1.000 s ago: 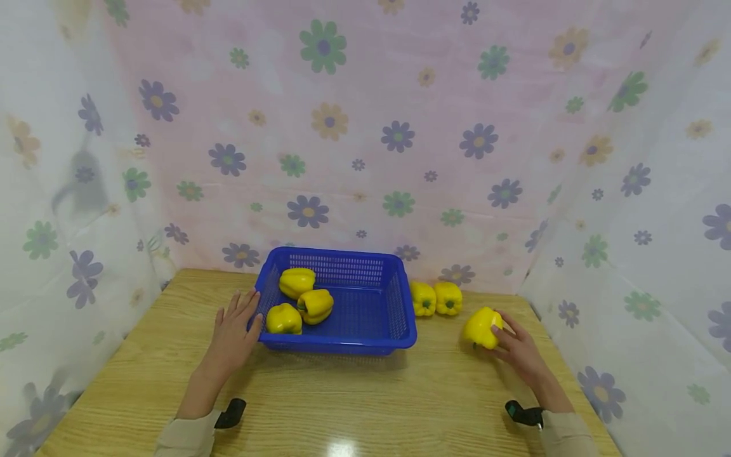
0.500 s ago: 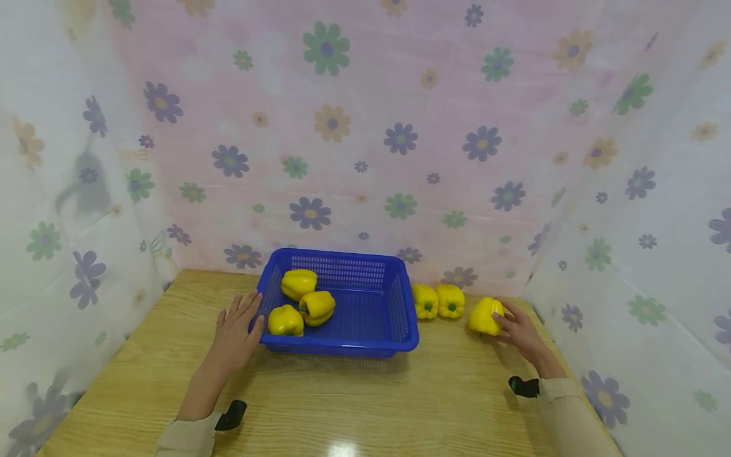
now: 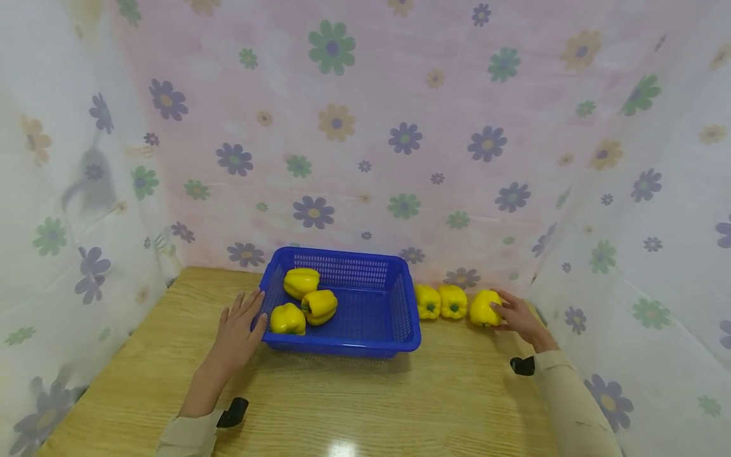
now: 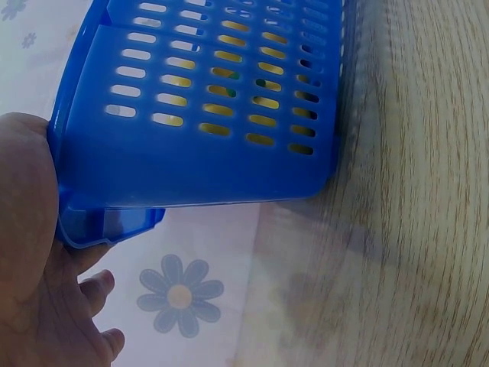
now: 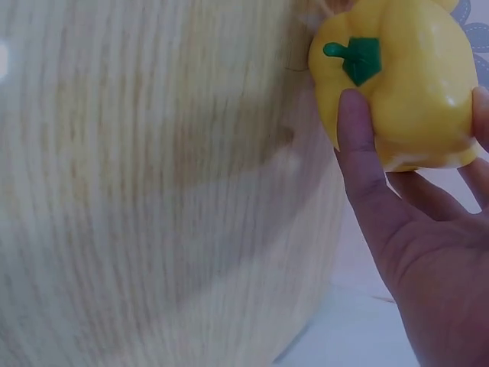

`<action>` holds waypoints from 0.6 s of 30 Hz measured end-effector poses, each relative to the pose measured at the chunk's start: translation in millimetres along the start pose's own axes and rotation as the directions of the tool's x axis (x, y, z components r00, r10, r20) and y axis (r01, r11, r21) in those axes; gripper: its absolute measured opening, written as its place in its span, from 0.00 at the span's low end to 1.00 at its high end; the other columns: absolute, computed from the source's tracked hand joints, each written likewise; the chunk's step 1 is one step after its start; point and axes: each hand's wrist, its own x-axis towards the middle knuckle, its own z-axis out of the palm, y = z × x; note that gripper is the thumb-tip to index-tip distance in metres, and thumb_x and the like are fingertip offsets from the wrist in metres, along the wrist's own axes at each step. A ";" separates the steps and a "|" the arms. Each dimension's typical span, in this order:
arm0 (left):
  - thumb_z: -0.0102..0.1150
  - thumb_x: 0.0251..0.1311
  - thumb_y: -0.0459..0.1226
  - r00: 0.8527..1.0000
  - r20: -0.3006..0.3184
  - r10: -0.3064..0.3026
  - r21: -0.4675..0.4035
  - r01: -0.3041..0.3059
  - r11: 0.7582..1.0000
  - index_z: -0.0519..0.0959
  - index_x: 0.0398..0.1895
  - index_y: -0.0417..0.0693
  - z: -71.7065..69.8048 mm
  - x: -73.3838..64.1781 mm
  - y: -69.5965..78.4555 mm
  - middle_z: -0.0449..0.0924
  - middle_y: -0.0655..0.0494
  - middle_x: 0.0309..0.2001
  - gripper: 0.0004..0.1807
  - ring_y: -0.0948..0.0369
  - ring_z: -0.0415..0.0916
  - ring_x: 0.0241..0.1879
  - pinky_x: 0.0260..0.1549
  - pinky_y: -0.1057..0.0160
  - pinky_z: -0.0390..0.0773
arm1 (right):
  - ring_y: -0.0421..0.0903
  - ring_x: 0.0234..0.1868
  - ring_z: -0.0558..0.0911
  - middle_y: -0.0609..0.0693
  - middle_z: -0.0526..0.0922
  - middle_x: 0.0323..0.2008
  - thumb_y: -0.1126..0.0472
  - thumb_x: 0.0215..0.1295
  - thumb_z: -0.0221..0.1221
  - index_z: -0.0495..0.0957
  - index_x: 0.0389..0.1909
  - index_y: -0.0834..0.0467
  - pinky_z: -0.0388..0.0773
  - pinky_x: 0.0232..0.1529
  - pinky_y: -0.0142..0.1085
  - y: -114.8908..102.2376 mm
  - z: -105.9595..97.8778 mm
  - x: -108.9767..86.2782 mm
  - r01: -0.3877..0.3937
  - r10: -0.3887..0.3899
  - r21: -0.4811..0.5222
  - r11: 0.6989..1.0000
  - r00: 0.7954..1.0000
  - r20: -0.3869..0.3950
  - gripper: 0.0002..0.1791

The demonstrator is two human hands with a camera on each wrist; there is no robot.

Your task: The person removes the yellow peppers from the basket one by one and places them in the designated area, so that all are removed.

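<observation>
At the right of the row, my right hand [image 3: 518, 318] grips a yellow bell pepper [image 3: 484, 308], thumb on one side and fingers on the other. Its green stem [image 5: 359, 57] points toward the near side in the right wrist view. My left hand [image 3: 240, 330] rests on the left rim of a blue plastic basket [image 3: 342, 344], fingers spread and fairly straight. From the left wrist, the left hand [image 4: 38, 260] appears right at the basket's rim. Inside the basket, toward its left, lie three yellow bell peppers [image 3: 320, 306].
Two more yellow bell peppers, one nearer the basket [image 3: 428, 301] and one beside it [image 3: 453, 301], stand between the basket and the right hand. Flower-printed curtains [image 3: 365, 127] enclose the wooden table [image 3: 365, 406] at the back and sides.
My right hand has moved the bell pepper back, away from me, bringing it into line with the two by the basket. The left hand has stayed on the basket rim.
</observation>
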 end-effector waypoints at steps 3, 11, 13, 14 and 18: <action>0.41 0.79 0.41 1.000 0.002 0.000 -0.008 0.000 1.000 0.57 0.78 0.34 -1.0 0.6 0.4 0.53 0.37 0.79 0.30 0.33 0.38 0.79 0.69 0.24 0.37 | 0.70 0.63 0.75 0.83 0.53 0.72 0.57 0.83 0.44 0.38 0.81 0.67 0.82 0.52 0.57 -3.2 -1.9 4.4 -0.015 0.015 -0.008 1.000 1.000 0.012 0.37; 0.41 0.80 0.42 1.000 -0.004 0.004 -0.005 -0.004 1.000 0.57 0.78 0.35 -0.7 1.2 -0.3 0.53 0.37 0.79 0.30 0.33 0.39 0.78 0.69 0.24 0.37 | 0.75 0.68 0.67 0.81 0.47 0.74 0.58 0.83 0.43 0.35 0.81 0.66 0.80 0.56 0.58 -5.3 -6.8 10.9 -0.060 0.060 0.006 0.998 0.997 0.050 0.37; 0.41 0.80 0.42 1.000 -0.005 0.005 0.000 -0.005 1.000 0.57 0.78 0.35 0.8 1.1 -0.7 0.53 0.37 0.79 0.30 0.32 0.39 0.78 0.69 0.24 0.38 | 0.76 0.70 0.63 0.81 0.45 0.75 0.58 0.84 0.42 0.33 0.81 0.65 0.79 0.58 0.58 -3.5 -8.4 11.1 -0.082 0.081 0.015 0.997 0.995 0.059 0.37; 0.41 0.80 0.42 1.000 -0.007 0.007 0.003 -0.007 1.000 0.58 0.78 0.35 1.5 1.0 -1.1 0.53 0.37 0.79 0.30 0.32 0.39 0.78 0.69 0.24 0.38 | 0.77 0.71 0.60 0.80 0.44 0.75 0.58 0.84 0.41 0.33 0.81 0.65 0.78 0.58 0.58 -3.2 -8.7 10.7 -0.094 0.092 0.022 0.995 0.994 0.064 0.37; 0.41 0.79 0.41 1.000 -0.018 0.007 0.001 -0.007 1.000 0.58 0.78 0.35 2.1 0.3 -2.0 0.54 0.37 0.79 0.30 0.32 0.40 0.78 0.68 0.23 0.38 | 0.76 0.72 0.60 0.80 0.43 0.75 0.57 0.84 0.40 0.31 0.80 0.65 0.78 0.59 0.57 -1.5 -7.9 11.0 -0.115 0.113 0.032 0.993 0.992 0.064 0.37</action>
